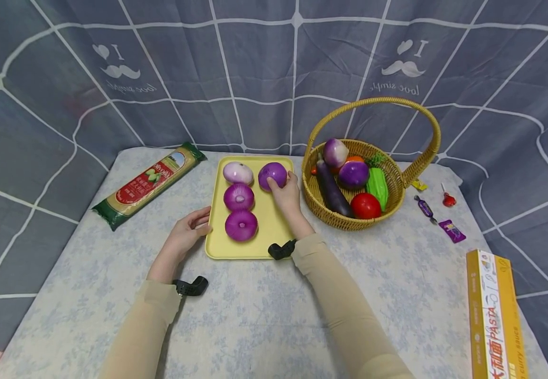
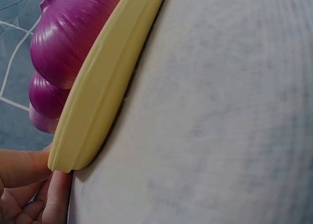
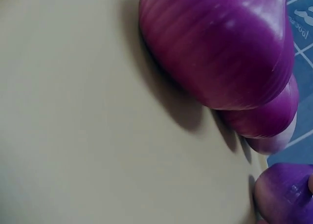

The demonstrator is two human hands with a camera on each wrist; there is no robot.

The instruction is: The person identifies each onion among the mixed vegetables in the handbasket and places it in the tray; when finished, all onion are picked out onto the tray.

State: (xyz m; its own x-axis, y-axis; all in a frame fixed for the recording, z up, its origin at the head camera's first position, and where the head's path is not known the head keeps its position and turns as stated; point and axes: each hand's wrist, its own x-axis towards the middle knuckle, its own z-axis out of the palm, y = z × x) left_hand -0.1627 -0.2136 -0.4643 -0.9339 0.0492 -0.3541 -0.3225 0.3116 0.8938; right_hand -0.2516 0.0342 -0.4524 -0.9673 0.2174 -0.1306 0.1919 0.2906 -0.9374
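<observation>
My left hand (image 1: 187, 231) grips the left edge of a yellow tray (image 1: 274, 231); in the left wrist view the thumb (image 2: 24, 168) lies on the rim with fingers beneath. Two red onions (image 1: 240, 226) and a whitish-purple bulb (image 1: 238, 172) stand in a column on the tray's left side. At its far right corner my right hand (image 1: 287, 196) holds a smooth, round purple vegetable (image 1: 271, 176), thumb on the near side. In the right wrist view that vegetable (image 3: 283, 194) shows at the lower right, close over the tray, with the hand mostly out of frame.
Right of the tray stands a wicker basket (image 1: 345, 223) with a tall handle, holding an eggplant, a tomato and other vegetables. A pasta packet (image 1: 150, 184) lies at the far left. Several sweets (image 1: 452, 230) and a pasta box (image 1: 496, 316) are on the right.
</observation>
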